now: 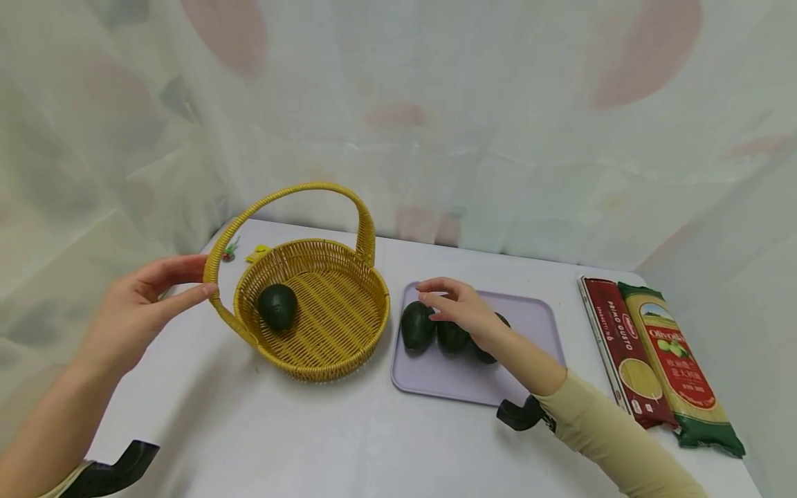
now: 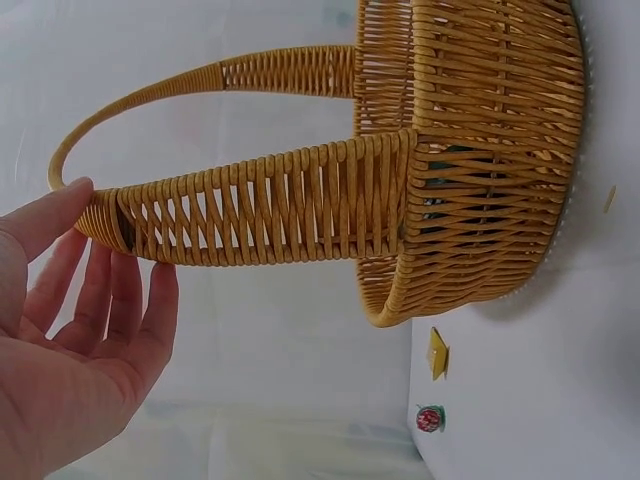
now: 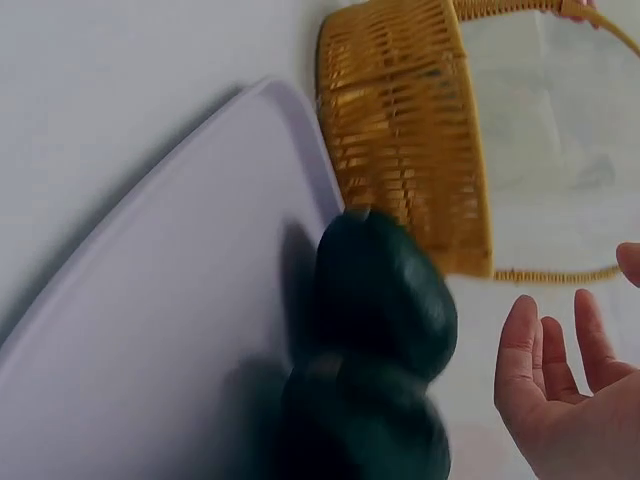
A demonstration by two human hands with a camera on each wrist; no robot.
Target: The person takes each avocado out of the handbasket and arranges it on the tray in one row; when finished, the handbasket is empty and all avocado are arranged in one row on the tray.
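My left hand [image 1: 133,311] pinches the side of the yellow wicker basket's handle between thumb and fingers; the left wrist view shows the fingertips on the handle [image 2: 270,205]. Inside the basket [image 1: 336,311], a dark green avocado [image 1: 277,307] lies against the left wall. To the right, my right hand [image 1: 463,308] hovers over the avocados on a lilac tray [image 1: 532,325], fingers loosely bent and holding nothing. One avocado [image 1: 418,326] sits near the tray's left edge, with a second [image 1: 452,337] beside it and a third [image 1: 484,355] partly hidden by the forearm.
Right of the tray lie a red spaghetti pack [image 1: 629,353] and a green-and-yellow pasta bag [image 1: 679,366], side by side. Behind the basket are a small yellow object [image 1: 257,254] and a small red-and-green one [image 1: 229,254]. A patterned curtain [image 1: 467,138] hangs along the table's back edge.
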